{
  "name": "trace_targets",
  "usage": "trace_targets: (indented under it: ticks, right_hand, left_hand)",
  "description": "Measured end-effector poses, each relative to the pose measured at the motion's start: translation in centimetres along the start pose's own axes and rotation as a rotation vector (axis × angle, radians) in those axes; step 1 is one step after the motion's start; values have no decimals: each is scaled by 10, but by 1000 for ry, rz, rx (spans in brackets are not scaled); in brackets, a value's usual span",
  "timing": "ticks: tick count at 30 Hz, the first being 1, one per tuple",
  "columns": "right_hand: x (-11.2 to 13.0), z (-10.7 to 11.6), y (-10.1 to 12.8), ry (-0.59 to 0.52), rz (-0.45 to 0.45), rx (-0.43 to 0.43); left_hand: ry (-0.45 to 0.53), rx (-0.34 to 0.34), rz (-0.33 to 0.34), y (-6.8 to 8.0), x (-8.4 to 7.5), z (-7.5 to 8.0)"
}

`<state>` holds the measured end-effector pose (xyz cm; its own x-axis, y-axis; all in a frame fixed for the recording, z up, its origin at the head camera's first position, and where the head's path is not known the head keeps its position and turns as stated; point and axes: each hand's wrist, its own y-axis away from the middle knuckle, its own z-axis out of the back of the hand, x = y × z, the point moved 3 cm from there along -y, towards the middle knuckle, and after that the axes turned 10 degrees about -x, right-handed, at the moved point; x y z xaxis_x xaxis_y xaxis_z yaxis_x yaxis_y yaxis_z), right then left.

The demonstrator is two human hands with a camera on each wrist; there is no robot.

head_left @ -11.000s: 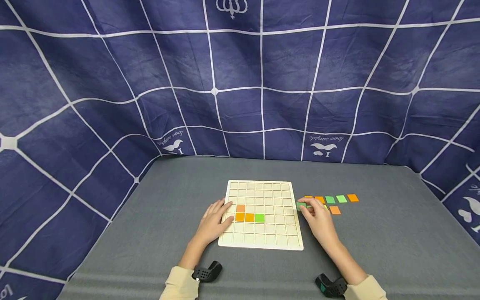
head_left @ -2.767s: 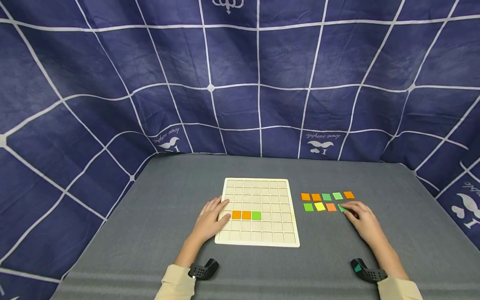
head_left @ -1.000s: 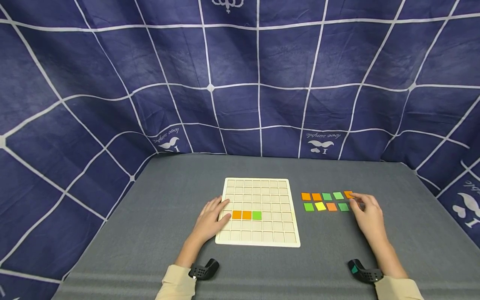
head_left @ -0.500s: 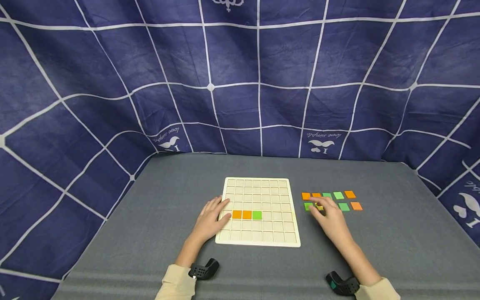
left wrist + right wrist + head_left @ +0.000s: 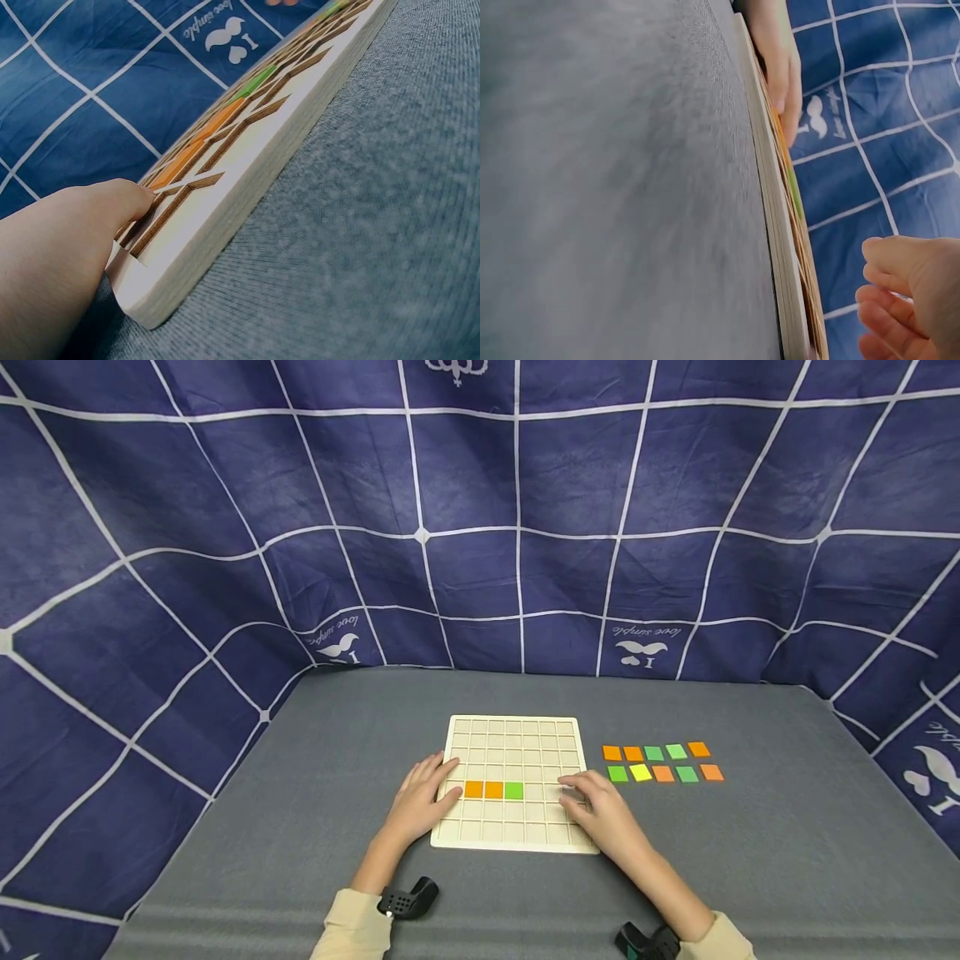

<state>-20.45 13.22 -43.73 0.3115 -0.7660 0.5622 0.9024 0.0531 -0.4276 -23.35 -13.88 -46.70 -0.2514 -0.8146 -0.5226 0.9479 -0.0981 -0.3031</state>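
Observation:
A pale wooden grid board [image 5: 517, 743] lies flat on the grey table. One row of the board holds two orange tiles [image 5: 483, 790] and a green tile [image 5: 513, 790]. My left hand [image 5: 423, 795] rests with straight fingers on the board's left edge, its fingertip [image 5: 112, 202] on the rim of the board [image 5: 247, 187]. My right hand [image 5: 592, 810] hovers over the board's right side with relaxed fingers [image 5: 900, 300], holding nothing. The board's edge [image 5: 776, 225] runs past the right hand.
Two rows of loose tiles [image 5: 663, 762] in orange, green and yellow lie on the grey cloth [image 5: 750, 843] right of the board. A blue grid-patterned curtain [image 5: 517, 527] closes off the back and sides.
My right hand set an orange tile at the end of the near row, then swept left to the board's right side. The left hand has stayed put. One orange tile left the board since the oldest frame.

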Motion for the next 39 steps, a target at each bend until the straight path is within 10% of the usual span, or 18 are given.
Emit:
trace_targets:
  ticks: [14,39]
  right_hand:
    - [24,-51,-18,-115,-26,98]
    - [18,-56,-16,-164,9,33]
  left_hand:
    - [-14,33,19,0,-1,2]
    - [-17,14,13,0,0,-1]
